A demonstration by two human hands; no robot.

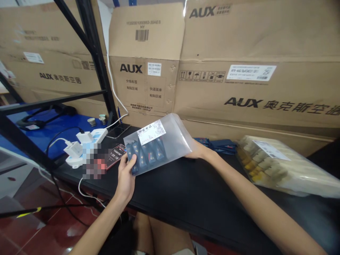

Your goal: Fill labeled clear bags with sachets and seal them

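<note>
A frosted plastic bag point(176, 141) is held up over the black table, tilted. Several dark blue sachets point(143, 156) stand in a row in its left part. A white printed label point(151, 132) is stuck across its top left. My left hand point(126, 173) grips the lower left corner, thumb on the front and fingers behind. At the right end, my right hand point(198, 150) holds the bag's edge, its fingers mostly hidden behind the plastic.
More blue sachets point(220, 146) and a filled clear bag point(278, 166) lie at the right on the black table point(186, 198). A phone point(115, 156), a second phone point(118, 131) and a power strip point(95, 138) with cables lie left. Cardboard panels point(148, 81) stand behind; a black metal frame point(98, 60) rises left.
</note>
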